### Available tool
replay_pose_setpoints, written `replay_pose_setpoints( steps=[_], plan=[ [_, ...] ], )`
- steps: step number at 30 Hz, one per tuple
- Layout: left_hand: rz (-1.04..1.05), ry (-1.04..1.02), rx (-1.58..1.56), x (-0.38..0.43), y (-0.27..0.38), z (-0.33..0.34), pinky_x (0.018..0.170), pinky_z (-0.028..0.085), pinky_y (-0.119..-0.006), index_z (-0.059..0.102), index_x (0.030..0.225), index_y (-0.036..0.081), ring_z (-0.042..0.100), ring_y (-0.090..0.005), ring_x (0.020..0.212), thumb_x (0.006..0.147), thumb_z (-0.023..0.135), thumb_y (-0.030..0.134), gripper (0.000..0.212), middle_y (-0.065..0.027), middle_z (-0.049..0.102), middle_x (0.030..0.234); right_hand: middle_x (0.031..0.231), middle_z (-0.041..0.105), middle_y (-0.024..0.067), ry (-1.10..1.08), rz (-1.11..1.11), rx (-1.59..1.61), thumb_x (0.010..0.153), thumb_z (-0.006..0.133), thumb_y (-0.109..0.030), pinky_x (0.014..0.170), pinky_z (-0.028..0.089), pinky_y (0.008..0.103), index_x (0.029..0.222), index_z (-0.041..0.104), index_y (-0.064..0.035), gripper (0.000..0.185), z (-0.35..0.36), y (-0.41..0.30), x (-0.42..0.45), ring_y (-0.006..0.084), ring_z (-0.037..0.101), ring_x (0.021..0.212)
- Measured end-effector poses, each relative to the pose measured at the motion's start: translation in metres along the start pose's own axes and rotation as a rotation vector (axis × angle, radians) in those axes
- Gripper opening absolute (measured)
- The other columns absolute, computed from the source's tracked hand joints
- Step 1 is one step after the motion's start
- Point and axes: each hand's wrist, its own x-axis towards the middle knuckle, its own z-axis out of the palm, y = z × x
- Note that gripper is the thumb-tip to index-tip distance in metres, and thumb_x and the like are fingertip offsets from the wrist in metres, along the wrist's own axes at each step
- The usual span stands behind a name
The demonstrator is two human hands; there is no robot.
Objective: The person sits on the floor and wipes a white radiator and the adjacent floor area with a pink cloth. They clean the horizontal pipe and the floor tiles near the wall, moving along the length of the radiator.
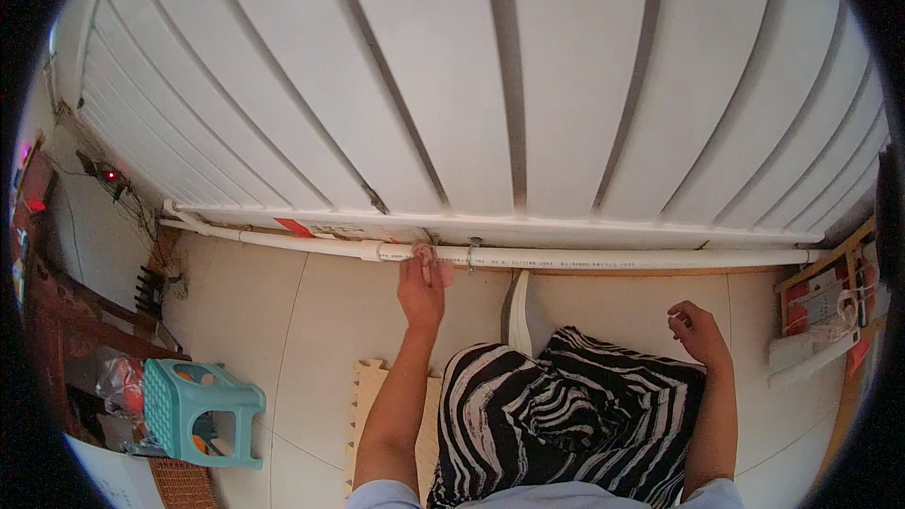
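Note:
A long white plastic pipe (pixel 601 259) runs sideways below a white radiator with vertical sections (pixel 452 85). My left hand (pixel 424 286) reaches up to the pipe, just right of a white coupling (pixel 371 249), with its fingers closed on a small pinkish cloth (pixel 444 274) against the pipe. To the right of that hand, a metal clip (pixel 472 254) surrounds the pipe. My right hand (pixel 694 332) hangs over the floor on the right, below the pipe, fingers partly curled. Whether it holds anything cannot be told.
A turquoise plastic stool (pixel 205 410) stands on the tiled floor at lower left, beside wooden furniture. A beige foam mat (pixel 368 403) lies near my left arm. Cables (pixel 134 205) hang at far left. A wooden rack (pixel 827 283) with papers stands at right.

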Motion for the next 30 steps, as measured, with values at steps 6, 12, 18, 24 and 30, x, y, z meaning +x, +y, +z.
replay_pose_setpoints(
  steps=[6,12,18,24,30],
  plan=[
    [0.128,-0.127,-0.029,-0.017,0.012,-0.009,0.075,0.049,-0.043,0.060,0.103,-0.004,0.058,-0.0396,0.087,0.088,0.059,0.010,0.020,-0.0207,0.059,0.097,0.088,0.067,0.0168,-0.031,0.031,-0.130,0.089,0.060,-0.017,0.072,0.052,0.0384,0.108,0.059,-0.0028,0.024,-0.004,-0.009,-0.004,0.0267,0.065,0.078],
    [0.286,-0.189,-0.046,0.011,0.062,0.020,0.083,0.050,-0.040,0.060,0.116,-0.001,0.057,-0.0356,0.097,0.082,0.061,0.004,0.033,-0.0174,0.057,0.110,0.090,0.068,0.0175,-0.060,0.026,-0.113,0.089,0.061,-0.020,0.074,0.052,0.0405,0.108,0.059,-0.0038,0.026,-0.005,0.001,-0.006,0.0304,0.065,0.082],
    [0.531,-0.454,-0.051,0.005,0.108,0.065,0.091,0.048,-0.043,0.064,0.111,0.004,0.055,-0.0347,0.105,0.078,0.066,0.010,0.033,-0.0159,0.059,0.115,0.089,0.068,0.0173,-0.145,-0.037,-0.187,0.088,0.062,-0.021,0.075,0.051,0.0418,0.107,0.061,-0.0047,0.025,0.003,-0.010,-0.003,0.0326,0.065,0.082],
    [0.556,-0.754,-0.137,-0.010,0.210,0.113,0.095,0.045,-0.041,0.062,0.115,0.005,0.053,-0.0328,0.110,0.084,0.060,0.014,0.031,-0.0130,0.059,0.119,0.090,0.068,0.0175,-0.178,0.008,-0.225,0.087,0.063,-0.022,0.077,0.051,0.0424,0.107,0.061,-0.0040,0.027,0.007,0.001,0.000,0.0332,0.065,0.084],
    [0.604,-0.709,-0.100,-0.011,0.183,0.115,0.099,0.042,-0.042,0.060,0.117,0.006,0.050,-0.0298,0.115,0.085,0.060,0.020,0.035,-0.0108,0.059,0.121,0.093,0.068,0.0173,-0.213,0.048,-0.306,0.087,0.062,-0.025,0.082,0.051,0.0421,0.109,0.061,-0.0042,0.030,0.011,-0.001,0.000,0.0338,0.065,0.087]
  ],
)
